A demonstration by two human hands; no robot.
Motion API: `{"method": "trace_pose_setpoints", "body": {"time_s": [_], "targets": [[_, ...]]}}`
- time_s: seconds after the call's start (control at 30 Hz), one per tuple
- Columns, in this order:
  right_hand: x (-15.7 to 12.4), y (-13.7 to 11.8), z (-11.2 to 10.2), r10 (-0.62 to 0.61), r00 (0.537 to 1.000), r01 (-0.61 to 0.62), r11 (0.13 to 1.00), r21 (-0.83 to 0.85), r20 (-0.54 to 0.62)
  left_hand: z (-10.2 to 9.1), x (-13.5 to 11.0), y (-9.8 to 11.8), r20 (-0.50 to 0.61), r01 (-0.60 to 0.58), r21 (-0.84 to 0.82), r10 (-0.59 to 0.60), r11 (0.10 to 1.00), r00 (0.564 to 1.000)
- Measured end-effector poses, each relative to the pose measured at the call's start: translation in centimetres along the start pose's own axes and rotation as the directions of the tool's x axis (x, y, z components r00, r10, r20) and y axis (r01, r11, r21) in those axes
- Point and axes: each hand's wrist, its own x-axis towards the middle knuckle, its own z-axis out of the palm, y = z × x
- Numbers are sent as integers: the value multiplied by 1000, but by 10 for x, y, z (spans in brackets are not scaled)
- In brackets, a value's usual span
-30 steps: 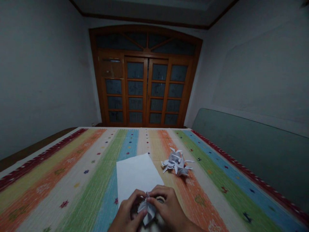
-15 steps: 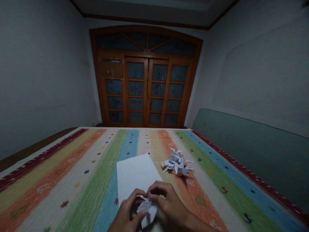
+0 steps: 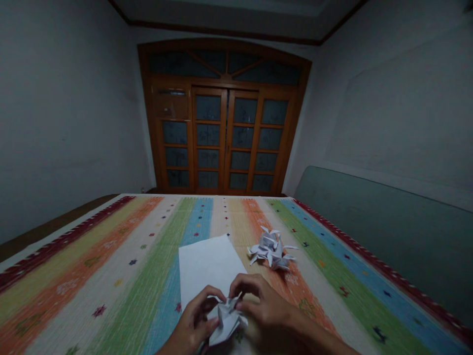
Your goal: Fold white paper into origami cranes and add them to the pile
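Between my two hands, low in the head view, is a folded white paper piece point(image 3: 228, 323) with pointed flaps. My left hand point(image 3: 195, 318) pinches its left side, thumb in front and fingers curled behind. On the upper right, my right hand point(image 3: 258, 301) grips a flap between thumb and bent forefinger. Just beyond them a flat white sheet of paper point(image 3: 209, 266) lies on the table, its near part hidden by my hands. To the right of the sheet rests a small pile of folded white paper pieces point(image 3: 272, 251) with pointed tips.
A striped, colourful tablecloth point(image 3: 121, 281) covers the table. Along the right side stands a grey-green panel point(image 3: 373, 222). Beyond the far table edge are wooden doors with glass panes point(image 3: 226, 138), between pale walls.
The folded paper piece has turned and tilted, and more of its flaps show. My right hand has shifted slightly right and my left hand slightly left. The sheet and the pile are unmoved.
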Motion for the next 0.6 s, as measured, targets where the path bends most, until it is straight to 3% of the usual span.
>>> {"method": "trace_pose_setpoints", "body": {"time_s": [0.13,0.33,0.6], "targets": [[-2,-3,-1,24,997,-41,973,-225,-78,-1,-1,-1,-5,-21,51,21,998,1000],[7,-2,-9,-161,984,171,976,-136,80,-6,-2,-7,14,78,63,-79,995,997],[2,-8,-6,-89,994,101,968,-230,62,-7,-3,-6,46,98,117,-104,988,994]]}}
